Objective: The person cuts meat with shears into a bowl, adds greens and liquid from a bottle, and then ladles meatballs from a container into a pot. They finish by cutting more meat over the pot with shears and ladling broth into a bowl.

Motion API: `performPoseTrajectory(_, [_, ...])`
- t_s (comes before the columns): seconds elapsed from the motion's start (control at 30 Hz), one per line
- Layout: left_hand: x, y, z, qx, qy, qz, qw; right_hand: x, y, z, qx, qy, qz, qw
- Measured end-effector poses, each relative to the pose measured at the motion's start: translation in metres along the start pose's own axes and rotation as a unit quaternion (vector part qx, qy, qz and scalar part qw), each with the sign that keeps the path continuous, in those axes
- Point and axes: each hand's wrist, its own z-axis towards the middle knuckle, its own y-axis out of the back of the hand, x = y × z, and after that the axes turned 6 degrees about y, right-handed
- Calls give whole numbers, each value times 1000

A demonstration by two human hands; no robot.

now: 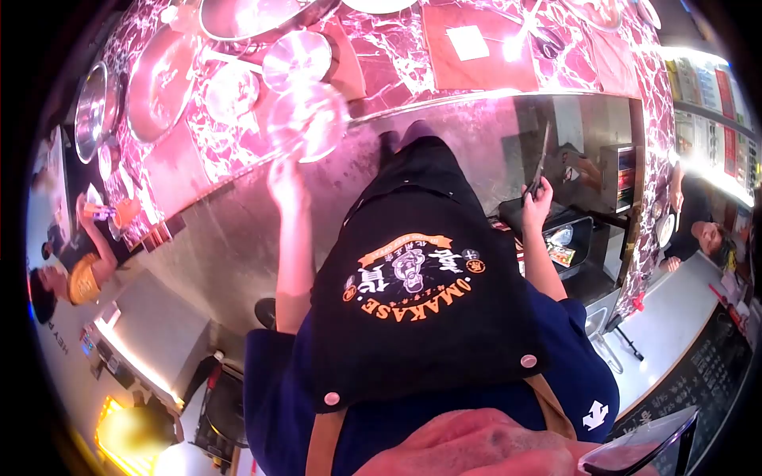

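My left hand (pixel 287 178) is stretched toward the counter, closed at the near edge of a shiny round pan-like vessel (pixel 308 120). Glare and motion blur hide the vessel's exact kind and how the fingers sit on it. On the other side, my right hand (pixel 537 200) is wrapped round the lower end of a long, thin, dark tool (pixel 544 155). It points up and away from me, and I cannot make out whether it is a knife or tongs. Just beyond the left hand's vessel, another round metal pan (pixel 296 61) rests on the counter.
The red marbled counter (pixel 389 47) curves round in front of me. Large pans (pixel 161 83) and a metal bowl (pixel 97 111) stand at its left. A white paper (pixel 468 43) lies on a brown mat (pixel 508 71). One person (pixel 75 278) is at far left, another (pixel 698 230) at right.
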Motion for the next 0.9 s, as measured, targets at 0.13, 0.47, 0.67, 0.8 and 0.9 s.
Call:
performPoseTrajectory(0.13, [40, -70, -20, 74, 40, 6, 996, 41, -9, 41, 89, 20, -5, 996])
performPoseTrajectory(0.47, [72, -175, 9, 35, 51, 64, 996, 58, -17, 174, 200, 65, 70, 975])
performPoseTrajectory(0.67, [51, -211, 26, -8, 51, 46, 998, 61, -18, 246, 237, 86, 94, 963])
performPoseTrajectory(0.8, [47, -214, 31, -24, 34, 38, 998, 58, -19, 282, 305, 57, 74, 948])
performPoseTrajectory(0.9, [45, -217, 27, -47, 30, 18, 998, 66, -30, 293, 308, 54, 69, 947])
